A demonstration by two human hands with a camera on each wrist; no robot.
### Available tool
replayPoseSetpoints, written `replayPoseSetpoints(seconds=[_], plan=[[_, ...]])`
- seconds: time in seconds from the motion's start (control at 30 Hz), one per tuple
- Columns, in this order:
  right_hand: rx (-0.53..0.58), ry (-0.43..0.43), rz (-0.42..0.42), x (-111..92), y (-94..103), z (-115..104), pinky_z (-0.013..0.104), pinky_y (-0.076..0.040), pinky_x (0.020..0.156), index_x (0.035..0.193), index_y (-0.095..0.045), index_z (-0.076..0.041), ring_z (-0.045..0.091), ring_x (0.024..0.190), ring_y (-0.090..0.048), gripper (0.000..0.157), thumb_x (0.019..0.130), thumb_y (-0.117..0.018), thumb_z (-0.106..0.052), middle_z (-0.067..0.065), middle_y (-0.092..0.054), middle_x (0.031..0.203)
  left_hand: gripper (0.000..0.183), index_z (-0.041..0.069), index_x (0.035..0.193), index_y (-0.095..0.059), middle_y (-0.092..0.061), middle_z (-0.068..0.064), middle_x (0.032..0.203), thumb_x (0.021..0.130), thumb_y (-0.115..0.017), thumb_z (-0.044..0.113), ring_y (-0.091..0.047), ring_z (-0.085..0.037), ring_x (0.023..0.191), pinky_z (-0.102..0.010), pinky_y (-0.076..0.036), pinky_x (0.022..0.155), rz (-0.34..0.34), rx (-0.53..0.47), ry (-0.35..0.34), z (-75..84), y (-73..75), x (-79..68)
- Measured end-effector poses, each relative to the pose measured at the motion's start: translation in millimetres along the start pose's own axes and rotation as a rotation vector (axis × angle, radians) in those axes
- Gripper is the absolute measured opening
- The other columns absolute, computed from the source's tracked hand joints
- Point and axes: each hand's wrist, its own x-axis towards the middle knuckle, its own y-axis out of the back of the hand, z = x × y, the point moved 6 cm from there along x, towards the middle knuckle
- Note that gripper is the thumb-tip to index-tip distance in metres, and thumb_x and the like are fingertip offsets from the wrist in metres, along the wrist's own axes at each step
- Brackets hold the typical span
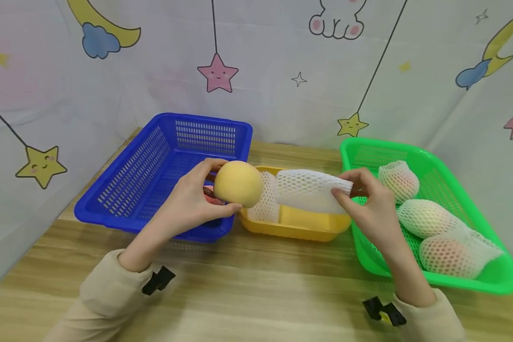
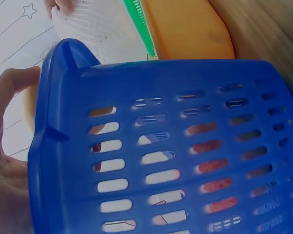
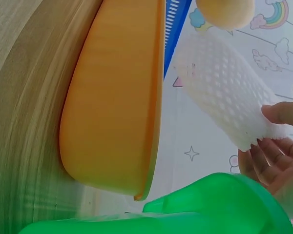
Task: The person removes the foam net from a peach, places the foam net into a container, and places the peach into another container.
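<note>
My left hand [image 1: 190, 197] grips a smooth, round yellow fruit [image 1: 238, 184] between thumb and fingers, above the right edge of the blue basket [image 1: 126, 183]. To its right, my right hand [image 1: 373, 203] pinches one end of a white foam net sleeve [image 1: 309, 187]. The sleeve stretches flat toward the fruit, over the yellow container [image 1: 299, 230]. In the right wrist view the net sleeve [image 3: 224, 87] hangs from thumb and fingertips, with the fruit [image 3: 227, 12] just beyond its far end. The blue basket's wall hides most of the left hand [image 2: 10, 112] in the left wrist view.
A reddish fruit [image 1: 213, 194] lies in the blue basket, partly behind the left hand. Another white foam net [image 1: 266, 199] is in the yellow container. At right, a green basket [image 1: 449, 180] holds several net-wrapped fruits [image 1: 427, 218]. A patterned cloth hangs behind the wooden table [image 1: 256, 294].
</note>
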Motion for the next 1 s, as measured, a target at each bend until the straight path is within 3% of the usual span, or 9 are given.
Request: replayPoseSetpoints(seconds=[0.23, 0.37, 0.53, 0.8, 1.0], plan=[[-0.086, 0.148, 0.071, 0, -7.3, -8, 0.008, -0.044, 0.068, 0.093, -0.064, -0.001, 0.002, 0.071, -0.055, 0.017, 0.079, -0.074, -0.003, 0.007, -0.065, 0.084, 0.078, 0.010, 0.136, -0.043, -0.054, -0.010, 0.127, 0.071, -0.083, 0.028, -0.059, -0.026, 0.107, -0.040, -0.057, 0.081, 0.022, 0.034, 0.099, -6.0, 10.0, 0.0], [-0.177, 0.236, 0.081, -2, -16.6, -14, 0.017, -0.045, 0.069, 0.089, -0.064, -0.001, 0.013, 0.072, -0.055, 0.016, 0.077, -0.075, -0.001, 0.009, -0.062, 0.083, 0.078, 0.009, 0.137, -0.042, -0.053, -0.012, 0.129, 0.073, -0.081, 0.033, -0.055, -0.027, 0.110, -0.043, -0.053, 0.082, 0.043, 0.083, 0.156, -7.3, 18.2, -1.8], [-0.313, 0.281, 0.049, -5, -28.2, -18, 0.031, -0.047, 0.064, 0.090, -0.063, -0.004, 0.021, 0.075, -0.055, 0.016, 0.078, -0.073, -0.002, 0.009, -0.059, 0.082, 0.080, 0.006, 0.137, -0.041, -0.051, -0.017, 0.131, 0.074, -0.078, 0.037, -0.052, -0.032, 0.114, -0.049, -0.050, 0.085, 0.057, 0.160, 0.200, -9.7, 23.9, -3.1], [-0.410, 0.399, 0.089, -6, -44.4, -25, 0.031, -0.046, 0.061, 0.084, -0.057, -0.003, 0.023, 0.072, -0.054, 0.020, 0.071, -0.072, 0.003, 0.010, -0.058, 0.077, 0.081, 0.003, 0.136, -0.040, -0.053, -0.019, 0.122, 0.072, -0.079, 0.035, -0.052, -0.033, 0.105, -0.052, -0.049, 0.085, 0.098, 0.258, 0.195, -20.3, 25.1, -3.3], [-0.498, 0.440, 0.025, -7, -57.6, -24, 0.030, -0.041, 0.061, 0.080, -0.054, -0.007, 0.021, 0.070, -0.049, 0.021, 0.070, -0.070, 0.002, 0.005, -0.053, 0.075, 0.080, 0.000, 0.133, -0.042, -0.051, -0.023, 0.116, 0.070, -0.080, 0.033, -0.049, -0.037, 0.101, -0.056, -0.047, 0.080, 0.178, 0.366, 0.145, -27.3, 31.7, -6.1]])
